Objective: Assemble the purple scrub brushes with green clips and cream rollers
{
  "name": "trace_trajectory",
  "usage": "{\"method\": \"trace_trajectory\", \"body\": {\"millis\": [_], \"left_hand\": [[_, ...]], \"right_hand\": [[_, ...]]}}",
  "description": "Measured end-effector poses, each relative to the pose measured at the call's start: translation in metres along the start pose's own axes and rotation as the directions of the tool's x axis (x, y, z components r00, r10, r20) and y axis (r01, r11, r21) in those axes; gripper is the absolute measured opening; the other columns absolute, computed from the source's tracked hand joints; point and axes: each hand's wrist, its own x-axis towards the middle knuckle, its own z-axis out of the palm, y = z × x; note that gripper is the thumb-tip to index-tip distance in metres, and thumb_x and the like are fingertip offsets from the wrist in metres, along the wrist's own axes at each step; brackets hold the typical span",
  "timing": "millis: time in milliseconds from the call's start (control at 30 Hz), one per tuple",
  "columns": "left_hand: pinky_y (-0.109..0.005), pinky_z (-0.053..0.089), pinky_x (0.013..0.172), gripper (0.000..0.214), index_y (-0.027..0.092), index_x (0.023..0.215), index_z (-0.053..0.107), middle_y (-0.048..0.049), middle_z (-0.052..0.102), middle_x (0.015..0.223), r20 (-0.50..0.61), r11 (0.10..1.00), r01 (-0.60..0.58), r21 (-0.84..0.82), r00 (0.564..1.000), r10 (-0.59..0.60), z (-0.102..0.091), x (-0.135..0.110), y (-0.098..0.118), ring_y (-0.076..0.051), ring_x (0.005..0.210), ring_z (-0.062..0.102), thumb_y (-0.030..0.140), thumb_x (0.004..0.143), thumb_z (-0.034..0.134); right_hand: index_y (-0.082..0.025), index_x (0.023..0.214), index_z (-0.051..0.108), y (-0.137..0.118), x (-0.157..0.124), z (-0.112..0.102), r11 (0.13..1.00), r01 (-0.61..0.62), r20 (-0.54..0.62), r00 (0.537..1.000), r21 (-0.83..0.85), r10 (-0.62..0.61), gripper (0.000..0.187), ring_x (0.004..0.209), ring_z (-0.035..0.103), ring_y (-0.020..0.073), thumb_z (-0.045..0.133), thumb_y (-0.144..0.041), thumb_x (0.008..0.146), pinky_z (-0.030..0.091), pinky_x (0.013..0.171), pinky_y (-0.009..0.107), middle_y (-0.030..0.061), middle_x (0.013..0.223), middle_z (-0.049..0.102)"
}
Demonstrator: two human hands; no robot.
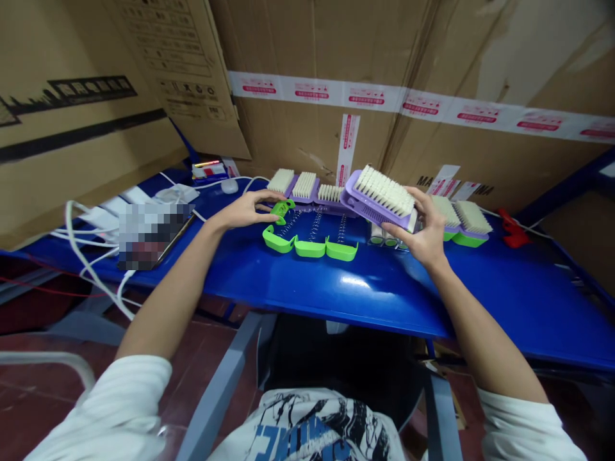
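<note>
My right hand [425, 227] grips a purple brush [379, 192] by its end, raised above the table and tilted, bristles upward. My left hand [243, 210] pinches a bright green plastic cover [282, 209] between thumb and fingers at the left end of the row. In front of it lie several more green covers [310, 248]. Between these covers and a row of purple brush heads [304, 187] with cream bristles are rows of metal springs [316, 227]. Partly behind the raised brush, white cylindrical pieces [377, 235] sit on the table.
Brushes with green backs [473, 224] stand at the right, near a red object [514, 229]. White cables [79, 256] and a partly blurred flat device [156, 237] occupy the left. Cardboard [307, 141] walls the blue table [384, 294] at the back. A chair [221, 378] is below.
</note>
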Motion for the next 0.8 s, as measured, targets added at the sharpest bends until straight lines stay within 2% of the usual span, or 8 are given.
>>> {"method": "trace_trajectory", "body": {"millis": [100,267,367,467,567,700,733,800], "left_hand": [[-0.064,0.06,0.125,0.072,0.027,0.132,0.087,-0.0155,0.065,0.168,0.019,1.0,0.005,0.029,1.0,-0.006,0.002,0.001,0.0,-0.043,0.154,0.065,0.071,0.076,0.097],[-0.065,0.06,0.122,0.062,0.022,0.09,0.09,-0.0198,0.071,0.155,-0.041,1.0,-0.012,0.024,0.999,0.013,0.002,0.003,-0.005,-0.045,0.147,0.068,0.081,0.071,0.095],[-0.067,0.056,0.126,0.064,0.021,0.082,0.085,-0.0201,0.078,0.143,-0.111,0.999,-0.038,0.013,0.993,0.039,-0.002,0.003,-0.003,-0.042,0.139,0.073,0.083,0.07,0.094],[-0.062,0.056,0.125,0.065,0.021,0.081,0.08,-0.0192,0.08,0.141,-0.219,0.998,-0.045,-0.047,0.975,0.034,-0.013,-0.002,0.006,-0.039,0.134,0.075,0.082,0.068,0.096],[-0.056,0.057,0.126,0.064,0.021,0.085,0.079,-0.0148,0.077,0.148,-0.335,0.999,-0.037,-0.023,0.942,0.028,-0.03,-0.025,0.017,-0.036,0.137,0.073,0.081,0.071,0.096],[-0.059,0.059,0.127,0.059,0.027,0.084,0.08,-0.0039,0.076,0.153,-0.375,0.981,0.021,0.194,0.925,0.055,-0.051,-0.081,0.031,-0.033,0.135,0.073,0.084,0.074,0.091],[-0.062,0.057,0.129,0.055,0.029,0.083,0.08,-0.0023,0.075,0.154,-0.355,0.974,0.008,0.225,0.932,0.075,-0.051,-0.095,0.036,-0.034,0.133,0.075,0.082,0.076,0.091],[-0.065,0.058,0.13,0.039,0.033,0.08,0.079,0.0009,0.074,0.157,-0.318,0.985,-0.056,0.162,0.942,0.106,-0.042,-0.12,0.051,-0.034,0.136,0.076,0.069,0.08,0.095]], "right_hand": [[-0.035,0.15,0.072,0.002,-0.001,0.001,1.0,-0.018,-0.002,1.0,0.01,0.018,0.084,0.129,0.08,0.0385,0.102,-0.063,0.076,0.065,0.115,0.064,0.0083,0.144,0.081],[-0.035,0.15,0.071,0.005,-0.002,0.003,1.0,-0.021,0.002,1.0,0.014,0.021,0.084,0.133,0.079,0.0393,0.102,-0.062,0.076,0.063,0.118,0.066,0.0084,0.146,0.08],[-0.035,0.15,0.072,0.004,-0.001,0.0,1.0,-0.004,-0.013,1.0,-0.008,0.004,0.086,0.132,0.079,0.0393,0.102,-0.064,0.076,0.063,0.119,0.065,0.0082,0.146,0.081],[-0.034,0.15,0.071,0.007,0.002,-0.004,0.999,0.032,-0.038,0.999,-0.02,-0.033,0.088,0.129,0.08,0.0385,0.102,-0.067,0.075,0.065,0.117,0.064,0.0074,0.144,0.081],[-0.033,0.152,0.069,0.015,0.005,-0.007,0.997,0.069,-0.068,0.995,-0.024,-0.071,0.09,0.127,0.08,0.039,0.1,-0.07,0.076,0.066,0.113,0.065,0.0082,0.144,0.079],[-0.032,0.153,0.066,0.021,0.008,-0.008,0.998,0.06,-0.064,0.996,-0.022,-0.061,0.091,0.128,0.079,0.0413,0.096,-0.076,0.078,0.067,0.111,0.067,0.0087,0.145,0.078],[-0.033,0.153,0.065,0.02,0.008,-0.008,0.999,0.047,-0.054,0.997,-0.024,-0.048,0.092,0.129,0.078,0.0421,0.095,-0.078,0.078,0.066,0.112,0.068,0.0084,0.146,0.077],[-0.034,0.154,0.064,0.017,0.009,-0.008,0.999,0.01,-0.031,0.999,-0.033,-0.011,0.094,0.132,0.077,0.043,0.093,-0.08,0.078,0.065,0.115,0.067,0.0076,0.149,0.076]]}}
